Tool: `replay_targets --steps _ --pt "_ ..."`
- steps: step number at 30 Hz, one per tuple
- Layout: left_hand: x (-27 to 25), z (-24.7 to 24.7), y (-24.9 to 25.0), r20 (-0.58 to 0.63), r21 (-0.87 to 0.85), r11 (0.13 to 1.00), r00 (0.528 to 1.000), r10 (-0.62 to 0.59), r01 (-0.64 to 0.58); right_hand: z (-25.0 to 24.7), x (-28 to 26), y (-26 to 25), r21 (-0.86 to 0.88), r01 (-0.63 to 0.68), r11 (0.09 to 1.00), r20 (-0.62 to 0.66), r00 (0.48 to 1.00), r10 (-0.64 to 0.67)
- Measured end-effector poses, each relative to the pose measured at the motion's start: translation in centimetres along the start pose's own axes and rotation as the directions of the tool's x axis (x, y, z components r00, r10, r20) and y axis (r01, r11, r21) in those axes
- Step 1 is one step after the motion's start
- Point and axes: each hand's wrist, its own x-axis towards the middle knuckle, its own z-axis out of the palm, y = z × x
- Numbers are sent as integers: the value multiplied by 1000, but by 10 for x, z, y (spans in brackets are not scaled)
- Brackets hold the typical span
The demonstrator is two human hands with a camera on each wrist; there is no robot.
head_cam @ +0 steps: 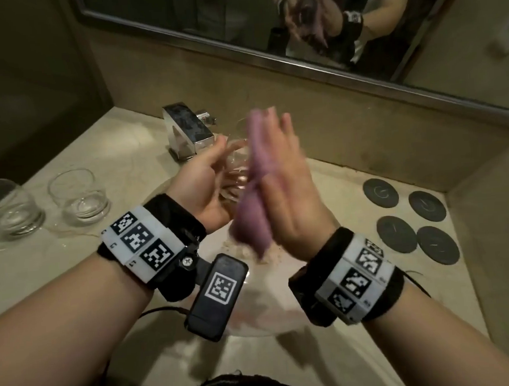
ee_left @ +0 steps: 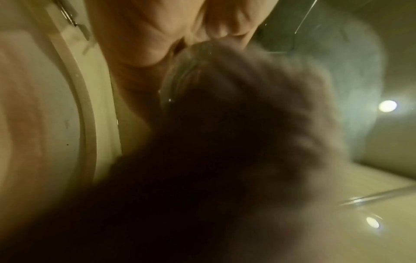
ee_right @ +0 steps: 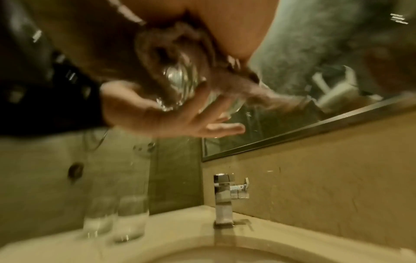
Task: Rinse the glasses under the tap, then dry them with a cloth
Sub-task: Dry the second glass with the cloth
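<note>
Here a clear glass [head_cam: 235,164] is held above the sink basin [head_cam: 272,300], between the two hands and just in front of the tap [head_cam: 187,131]. It is cradled in the left hand [head_cam: 204,178], whose fingers [ee_right: 216,129] are nearly straight and slightly spread along its side. A purple cloth [head_cam: 254,186] is pressed against the glass by the right hand [head_cam: 292,196]; that hand's fingers [head_cam: 285,130] are extended and held close together, flat on the cloth. The lower end of the cloth hangs below the palms. In the left wrist view the cloth is blurred and fills most of the frame. Two more glasses [head_cam: 78,194] stand upright, side by side, on the table [head_cam: 117,148] at the far left. Four dark round coasters [head_cam: 412,221] lie grouped on the table at the right.
</note>
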Motion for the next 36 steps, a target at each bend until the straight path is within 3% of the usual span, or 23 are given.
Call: replay_targets --steps 1,3,5,8,12,14,16,18,19,21,25,28,30,33,35,36 --pt "-2 4 0 34 0 1000 999 -15 15 4 -2 1 -134 131 982 21 991 -130" --pt "-2 9 -2 86 26 999 996 -32 29 6 -6 12 -267 277 923 41 960 -276" --pt "-2 10 -5 123 58 998 992 -42 35 6 -3 15 -323 317 891 29 945 -326" --pt "-1 9 -7 194 39 998 980 -47 40 6 0 14 -315 269 910 -56 952 -301" --pt "-2 5 -4 203 152 988 978 -44 12 3 9 9 -201 113 973 -122 983 -139" --pt "-4 4 -4 189 188 981 979 -79 43 0 24 14 70 -76 995 -83 993 82" --pt "-3 1 -2 120 228 973 990 -73 45 -10 40 15 476 -303 825 33 944 328" --pt "0 -3 -2 108 270 963 994 -15 -14 -23 44 14 658 -447 606 109 853 511" --pt "-1 -4 -2 138 283 958 990 6 -45 -27 42 16 685 -492 537 144 814 562" --pt "-4 1 -1 192 277 957 981 28 -81 -32 34 24 666 -551 503 115 742 660" --pt "-5 -1 4 173 88 995 984 39 -55 -34 30 41 663 -492 564 6 757 653" --pt "1 -7 3 -5 18 999 999 34 -34 -40 19 45 626 -498 600 -97 714 693" --pt "3 -6 1 -56 12 1000 998 26 -26 -42 13 41 571 -401 716 -247 749 616" --pt "3 -3 -2 -80 32 999 997 18 -15 -36 6 21 317 -127 940 -393 884 252" --pt "-1 0 -3 -39 -18 1000 999 -22 21 -22 0 10 85 40 996 -263 965 -16" --pt "-3 2 -1 -6 -51 998 999 -39 38 -16 -2 7 -57 152 987 -157 975 -159"
